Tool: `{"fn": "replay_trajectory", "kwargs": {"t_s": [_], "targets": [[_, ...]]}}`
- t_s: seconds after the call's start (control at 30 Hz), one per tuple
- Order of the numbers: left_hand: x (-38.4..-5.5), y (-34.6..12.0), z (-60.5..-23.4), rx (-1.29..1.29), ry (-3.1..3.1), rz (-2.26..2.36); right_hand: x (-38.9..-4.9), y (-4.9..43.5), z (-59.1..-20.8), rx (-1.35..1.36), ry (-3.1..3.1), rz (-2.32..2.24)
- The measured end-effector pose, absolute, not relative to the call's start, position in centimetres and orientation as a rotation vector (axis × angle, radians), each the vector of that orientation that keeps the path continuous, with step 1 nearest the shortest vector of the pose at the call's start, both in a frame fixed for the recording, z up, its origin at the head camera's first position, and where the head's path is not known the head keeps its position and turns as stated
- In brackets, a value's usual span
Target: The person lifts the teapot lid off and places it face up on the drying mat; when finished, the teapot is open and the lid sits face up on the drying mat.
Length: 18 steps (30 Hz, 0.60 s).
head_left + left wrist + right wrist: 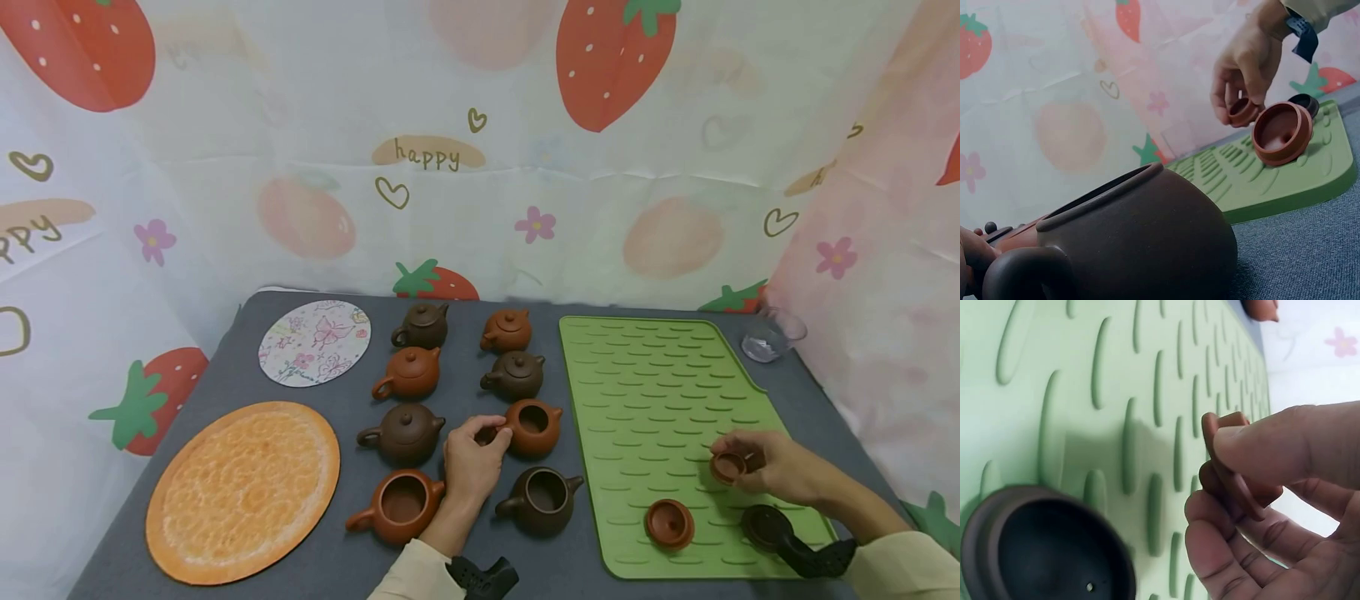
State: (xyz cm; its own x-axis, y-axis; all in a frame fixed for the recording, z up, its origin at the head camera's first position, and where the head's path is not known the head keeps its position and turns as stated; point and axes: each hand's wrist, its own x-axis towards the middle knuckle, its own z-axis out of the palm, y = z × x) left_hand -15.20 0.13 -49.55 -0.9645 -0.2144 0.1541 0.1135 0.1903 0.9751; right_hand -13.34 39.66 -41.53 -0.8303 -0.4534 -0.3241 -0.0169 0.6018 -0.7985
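Observation:
My left hand pinches the handle of a lidless reddish-brown teapot in the right column. Over the green mat, my right hand holds a small reddish-brown teapot lid between thumb and fingers, hollow side up; the right wrist view shows this lid tilted on edge. Below it on the mat lie another reddish-brown lid and a dark brown lid, both with their hollow sides up. A lidless dark teapot stands near my left wrist, and a lidless reddish teapot is left of that forearm.
Several lidded teapots, including a dark one, stand in two columns behind. The green mat covers the right side. On the left lie a round orange mat and a floral disc. A clear glass pitcher stands back right.

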Motion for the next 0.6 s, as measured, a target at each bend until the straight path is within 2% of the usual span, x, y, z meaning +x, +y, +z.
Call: {"fn": "replay_trajectory", "kwargs": {"t_s": [0.6], "targets": [[-15.3, 0.1, -49.8, 0.084, -2.204, -1.812, -12.9, 41.6, -43.1, -0.376, 2.31, -1.067]]}}
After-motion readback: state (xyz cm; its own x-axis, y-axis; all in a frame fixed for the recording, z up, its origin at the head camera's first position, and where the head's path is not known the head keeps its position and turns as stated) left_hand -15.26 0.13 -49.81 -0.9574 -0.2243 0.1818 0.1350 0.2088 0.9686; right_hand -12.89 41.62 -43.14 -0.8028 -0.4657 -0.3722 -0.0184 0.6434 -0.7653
